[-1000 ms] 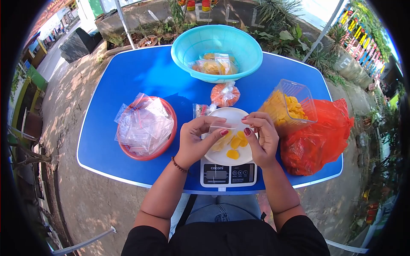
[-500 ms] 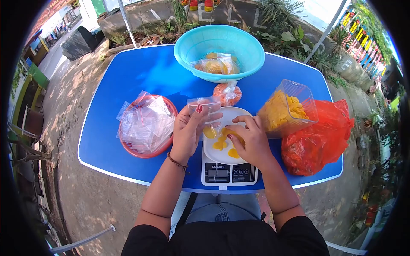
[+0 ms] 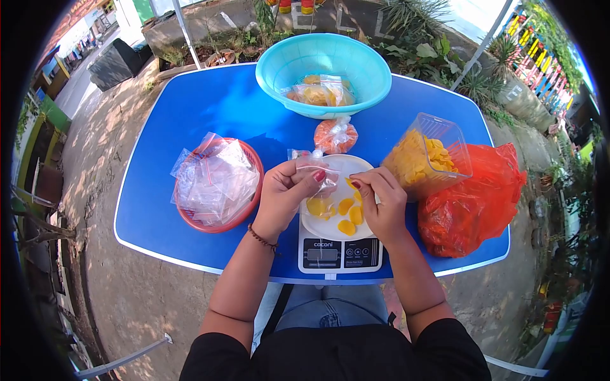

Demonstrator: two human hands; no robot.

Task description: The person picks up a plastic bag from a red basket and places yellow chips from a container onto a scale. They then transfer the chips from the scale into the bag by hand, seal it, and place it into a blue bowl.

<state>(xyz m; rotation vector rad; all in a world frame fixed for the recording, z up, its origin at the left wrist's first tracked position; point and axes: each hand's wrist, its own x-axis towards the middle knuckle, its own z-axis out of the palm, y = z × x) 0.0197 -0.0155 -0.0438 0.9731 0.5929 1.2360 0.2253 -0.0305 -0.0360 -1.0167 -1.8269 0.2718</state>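
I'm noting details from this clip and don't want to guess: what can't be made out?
All in the head view:
- Reading on the scale's display: too small and faint.
- Part of the small clear bag: behind the left hand's fingers.
- Floor of the red basket: under piled plastic bags.
- Exact contents of the red bag: blurred by crumpled plastic.

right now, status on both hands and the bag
Left hand pinching clear zip bag, yellow chips in it. Right hand pinching one yellow chip over white plate. Nothing seen between hands.
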